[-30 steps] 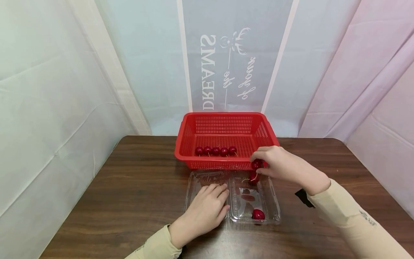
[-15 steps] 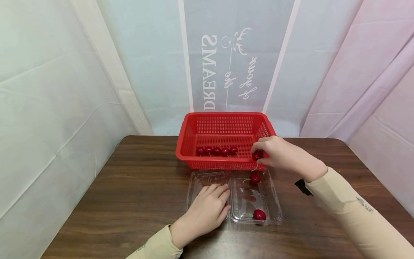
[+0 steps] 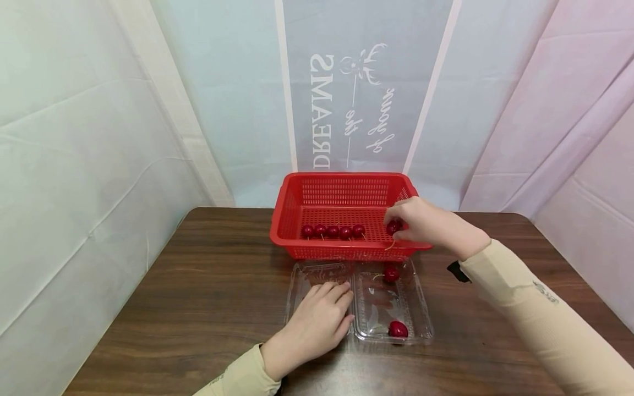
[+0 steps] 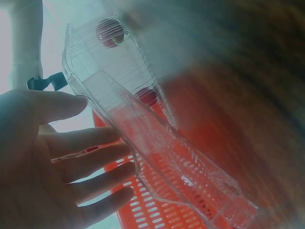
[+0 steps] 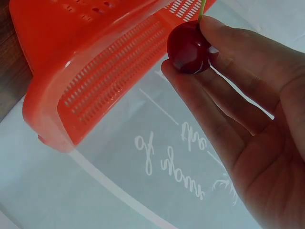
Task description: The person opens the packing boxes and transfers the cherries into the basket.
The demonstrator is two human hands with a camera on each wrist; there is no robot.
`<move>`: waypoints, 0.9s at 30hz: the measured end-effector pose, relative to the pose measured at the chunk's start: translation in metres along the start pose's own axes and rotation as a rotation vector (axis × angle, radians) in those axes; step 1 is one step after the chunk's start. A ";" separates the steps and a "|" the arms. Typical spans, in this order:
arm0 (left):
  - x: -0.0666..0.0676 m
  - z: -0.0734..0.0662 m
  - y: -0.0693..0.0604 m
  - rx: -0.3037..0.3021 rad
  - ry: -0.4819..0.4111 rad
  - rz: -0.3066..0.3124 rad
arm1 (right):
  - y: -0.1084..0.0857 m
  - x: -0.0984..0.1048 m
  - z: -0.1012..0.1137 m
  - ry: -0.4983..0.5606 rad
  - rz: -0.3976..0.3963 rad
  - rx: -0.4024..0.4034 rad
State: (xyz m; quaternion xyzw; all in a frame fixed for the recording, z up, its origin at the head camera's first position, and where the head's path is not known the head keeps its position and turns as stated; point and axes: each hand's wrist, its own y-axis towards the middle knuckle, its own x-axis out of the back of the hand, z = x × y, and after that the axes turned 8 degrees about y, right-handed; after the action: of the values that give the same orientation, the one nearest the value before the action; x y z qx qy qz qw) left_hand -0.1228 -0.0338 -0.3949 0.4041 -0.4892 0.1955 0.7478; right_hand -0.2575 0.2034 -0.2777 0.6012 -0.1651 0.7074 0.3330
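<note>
My right hand [image 3: 428,223] pinches a dark red cherry [image 5: 189,47] by thumb and fingertips, over the right end of the red basket [image 3: 346,242]; its stem points down toward the near rim. Inside the basket several cherries [image 3: 333,231] lie in a row on the left and middle. Nearer stands a clear plastic box [image 3: 381,300] with its lid spread to the left. One cherry [image 3: 391,274] lies at its far end and another [image 3: 398,329] at its near end. My left hand [image 3: 319,322] rests with extended fingers on the lid side, fingertips near the hinge; the left wrist view shows them along the edge [image 4: 138,162].
The brown wooden table [image 3: 213,286] lies under everything. Behind the basket hangs a grey-blue curtain [image 3: 366,110] with white lettering, and pale cloth [image 3: 89,165] covers the left and right sides. A black strap [image 3: 458,271] shows below the right wrist.
My right hand has moved away from me, from above the box's far end to over the basket, with the cherry in its fingers. The left hand has hardly moved.
</note>
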 end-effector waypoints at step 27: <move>-0.001 0.001 0.000 -0.006 -0.006 0.012 | 0.042 0.003 -0.016 0.011 0.081 -0.046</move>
State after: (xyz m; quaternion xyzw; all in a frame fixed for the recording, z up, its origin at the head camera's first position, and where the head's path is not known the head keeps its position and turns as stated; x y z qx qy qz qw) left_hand -0.1238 -0.0341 -0.3952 0.3996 -0.4944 0.1972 0.7464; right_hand -0.2972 0.1841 -0.2716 0.5823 -0.2036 0.7196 0.3187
